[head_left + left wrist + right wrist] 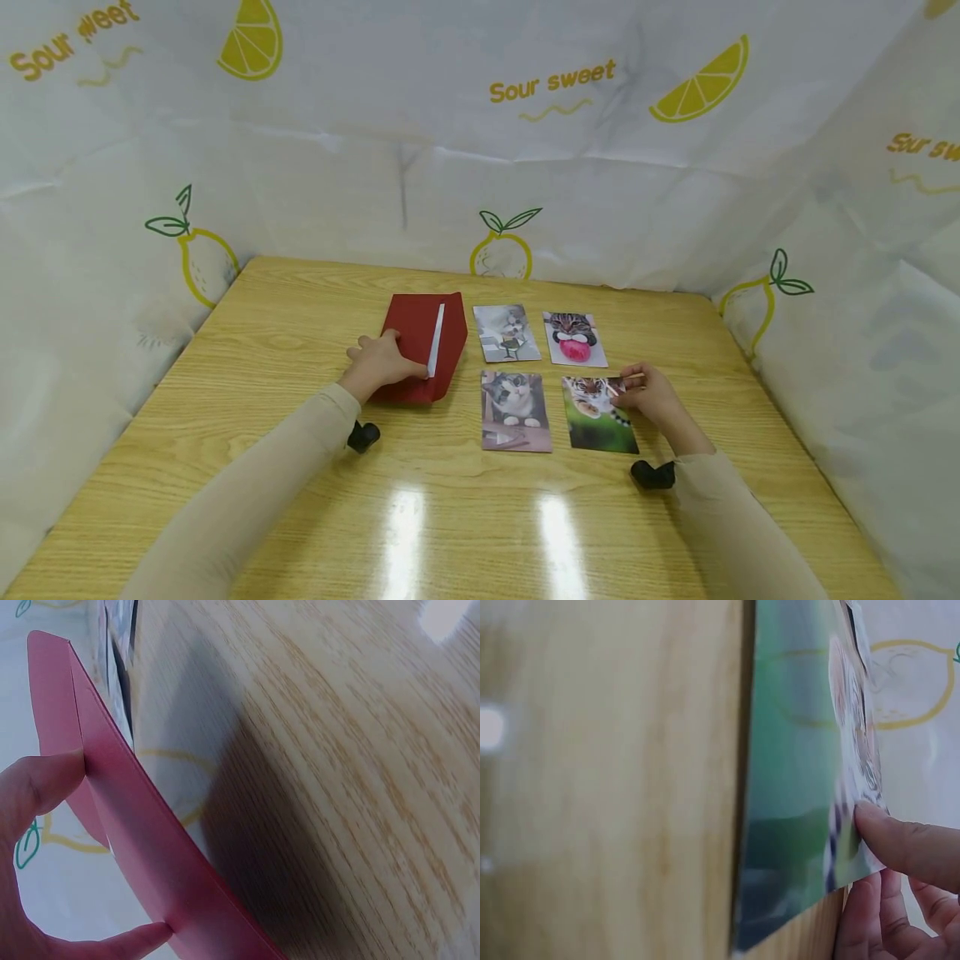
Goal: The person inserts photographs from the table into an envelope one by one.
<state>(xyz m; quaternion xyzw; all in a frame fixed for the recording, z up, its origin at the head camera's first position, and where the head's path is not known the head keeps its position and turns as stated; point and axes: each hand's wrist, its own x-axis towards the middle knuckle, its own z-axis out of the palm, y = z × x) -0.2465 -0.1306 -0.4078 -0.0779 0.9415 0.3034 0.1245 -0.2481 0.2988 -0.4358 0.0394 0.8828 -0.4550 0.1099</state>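
Note:
A red envelope point(408, 321) lies at the table's left-centre, its flap point(452, 350) unfolded to the right and a white strip point(437, 337) showing at its mouth. My left hand point(381, 365) grips it, thumb near the mouth and a finger farther left; both fingertips press the red paper point(142, 825) in the left wrist view. My right hand point(651, 396) pinches the right edge of a tiger photo card point(596, 421), thumb on top and fingers beneath. That edge tilts up in the right wrist view, where the card point(791, 787) shows its green part.
Beside the envelope lie a pale cat card point(508, 333), a card of a cat with a pink ball point(575, 340) and a grey-and-white cat card point(516, 412). The wooden table point(480, 517) meets a lemon-printed white cloth point(375, 183) behind and at the sides.

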